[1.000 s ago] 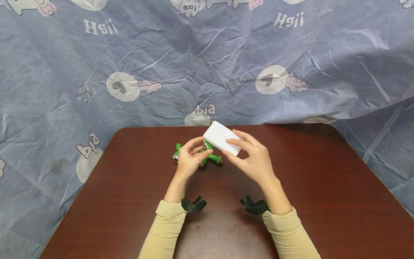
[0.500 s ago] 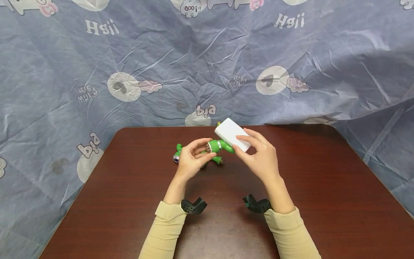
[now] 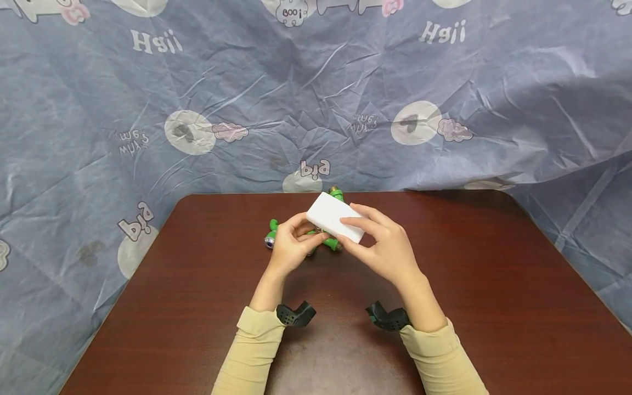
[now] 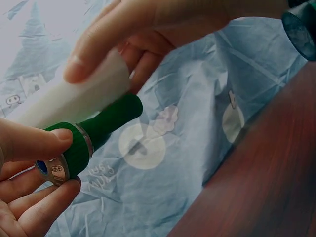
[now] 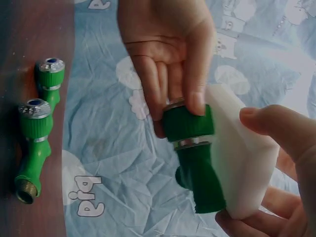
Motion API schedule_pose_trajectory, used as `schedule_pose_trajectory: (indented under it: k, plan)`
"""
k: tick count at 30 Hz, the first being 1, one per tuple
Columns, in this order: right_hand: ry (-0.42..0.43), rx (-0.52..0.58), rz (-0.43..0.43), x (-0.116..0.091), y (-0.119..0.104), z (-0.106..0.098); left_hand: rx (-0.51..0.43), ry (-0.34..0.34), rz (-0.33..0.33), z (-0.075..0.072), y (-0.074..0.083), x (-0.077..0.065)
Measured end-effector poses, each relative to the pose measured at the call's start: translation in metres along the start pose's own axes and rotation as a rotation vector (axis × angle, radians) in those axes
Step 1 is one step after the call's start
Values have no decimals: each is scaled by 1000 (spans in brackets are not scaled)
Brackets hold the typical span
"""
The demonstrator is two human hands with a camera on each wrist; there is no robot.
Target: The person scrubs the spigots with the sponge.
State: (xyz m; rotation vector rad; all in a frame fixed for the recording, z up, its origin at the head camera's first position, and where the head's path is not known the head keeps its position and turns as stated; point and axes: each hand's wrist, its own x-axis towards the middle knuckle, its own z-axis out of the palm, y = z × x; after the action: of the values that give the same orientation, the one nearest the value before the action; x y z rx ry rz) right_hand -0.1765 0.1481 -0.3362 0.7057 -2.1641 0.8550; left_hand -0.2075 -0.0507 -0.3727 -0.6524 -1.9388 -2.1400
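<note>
My left hand [image 3: 286, 247] pinches the ribbed knob of a green angle valve [image 5: 200, 173] between thumb and fingers, raised over the table. The valve has a silver ring and a patterned metal cap on its knob, clear in the left wrist view. A white sponge block [image 3: 333, 216] is gripped by my right hand [image 3: 387, 247], thumb on one side and fingers on the other. It lies along the valve's body, seemingly touching it. From the head view the sponge hides most of the valve, leaving a green end with a brass tip showing above it.
Two more green valves lie on the dark red-brown table [image 3: 222, 307] behind the hands: one valve [image 5: 34, 133] and another valve [image 5: 50, 79]. A blue-grey patterned sheet [image 3: 276, 99] hangs at the table's far edge. Black wrist mounts [image 3: 296, 314] project inward from both wrists.
The sponge slid up and right along the valve, uncovering its knob, then came back down and left over it. My left hand has stayed nearly in place, still holding the valve.
</note>
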Motion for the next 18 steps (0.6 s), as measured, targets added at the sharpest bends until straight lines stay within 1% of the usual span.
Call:
schedule_pose_trajectory:
  k: [1, 3, 5, 8, 10, 11, 13, 16, 18]
  plan:
    - [-7, -6, -2, 0, 1, 1, 2, 2, -1, 0, 0, 0]
    - [7, -40, 19, -1, 6, 0, 7, -2, -2, -1, 1, 0]
    - [54, -91, 73, -1, 14, -2, 17, -1, -12, -2, 3, 0]
    - [143, -164, 176, -2, 24, -8, 5, -9, -25, -2, 5, 1]
    - [194, -159, 217, -2, 27, -10, -1, -8, -38, -2, 8, 0]
    - [206, -140, 216, -2, 27, -11, 3, -7, -41, -1, 12, 0]
    - [193, -89, 169, -1, 24, -11, 17, -9, -49, 0, 19, -1]
    - [103, 3, 54, 0, 15, -8, 45, -10, -56, 1, 30, -3]
    - [39, 36, -6, 0, 11, -6, 60, -7, -56, 2, 34, -4]
